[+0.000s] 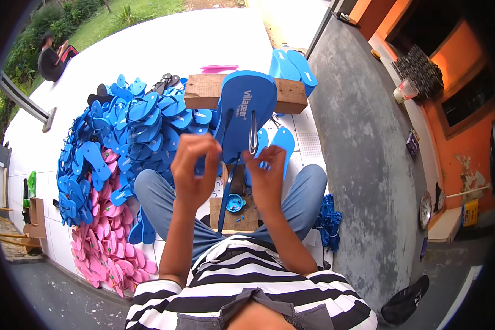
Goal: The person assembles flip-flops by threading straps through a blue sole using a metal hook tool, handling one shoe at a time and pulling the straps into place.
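Black and white stripes of my shirt (220,275) lie closest to the camera, below my crossed legs in blue jeans (159,192). Far left, 1 person in a dark top (50,63) sits by the grass. Next come a heap of blue flip-flops (143,113) and, nearer me, a pile of pink flip-flops (107,253). My left hand (194,168) has its fingers bent toward the thumb, just beside a blue sole (246,104); I cannot tell whether it grips anything. That sole stands tilted against a wooden block (203,91), a shiny metal loop (253,135) on its face (a dark blue strap (223,206) hangs below it). My right hand (265,170) is curled at the sole's lower edge, its grasp unclear to me. Further right are a bundle of blue straps (329,220) and, on the grey floor (363,137), a black cap (406,301)
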`<action>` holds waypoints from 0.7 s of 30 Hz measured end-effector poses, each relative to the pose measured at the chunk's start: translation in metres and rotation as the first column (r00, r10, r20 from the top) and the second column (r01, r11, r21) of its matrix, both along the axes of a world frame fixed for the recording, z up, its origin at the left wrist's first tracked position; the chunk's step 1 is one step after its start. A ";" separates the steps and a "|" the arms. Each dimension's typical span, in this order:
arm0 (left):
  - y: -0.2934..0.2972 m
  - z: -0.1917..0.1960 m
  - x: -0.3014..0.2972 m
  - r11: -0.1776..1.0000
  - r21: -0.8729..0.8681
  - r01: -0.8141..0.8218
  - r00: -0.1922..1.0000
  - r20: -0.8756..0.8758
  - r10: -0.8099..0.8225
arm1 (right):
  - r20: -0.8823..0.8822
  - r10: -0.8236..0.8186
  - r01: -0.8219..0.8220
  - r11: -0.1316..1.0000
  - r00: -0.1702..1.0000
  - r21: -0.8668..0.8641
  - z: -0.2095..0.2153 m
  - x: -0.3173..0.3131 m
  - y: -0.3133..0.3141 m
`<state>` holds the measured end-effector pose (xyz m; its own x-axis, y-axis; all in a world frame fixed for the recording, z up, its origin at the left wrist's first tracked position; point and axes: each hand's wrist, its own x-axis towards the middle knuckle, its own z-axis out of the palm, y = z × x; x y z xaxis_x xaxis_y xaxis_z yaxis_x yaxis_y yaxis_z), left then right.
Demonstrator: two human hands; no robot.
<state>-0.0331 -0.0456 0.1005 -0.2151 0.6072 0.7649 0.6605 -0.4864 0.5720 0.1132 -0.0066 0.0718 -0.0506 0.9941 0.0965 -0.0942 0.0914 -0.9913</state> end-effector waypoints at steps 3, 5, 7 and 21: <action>-0.028 -0.012 0.008 0.961 -0.166 0.221 0.951 -0.182 -0.250 | -0.032 0.315 -0.316 0.948 0.949 -0.037 -0.046 0.000 -0.047; -0.041 -0.021 0.011 0.919 -0.326 0.222 0.897 -0.301 -0.323 | 0.154 0.679 -0.668 0.734 0.717 -0.126 -0.058 0.021 -0.070; -0.049 -0.022 0.010 0.888 -0.403 0.223 0.851 -0.363 -0.379 | -0.081 0.783 -0.762 0.568 0.617 -0.310 -0.058 0.035 -0.077; -0.013 -0.046 0.082 0.995 -0.056 -0.085 0.996 0.016 0.086 | -0.311 -0.043 0.022 0.997 0.949 -0.070 0.006 0.037 -0.027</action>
<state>0.0488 -0.0585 0.0547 -0.2814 0.6271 0.7264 0.6875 -0.3964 0.6085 0.1507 -0.0335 0.0775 0.0039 0.9993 0.0376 -0.3979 0.0361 -0.9167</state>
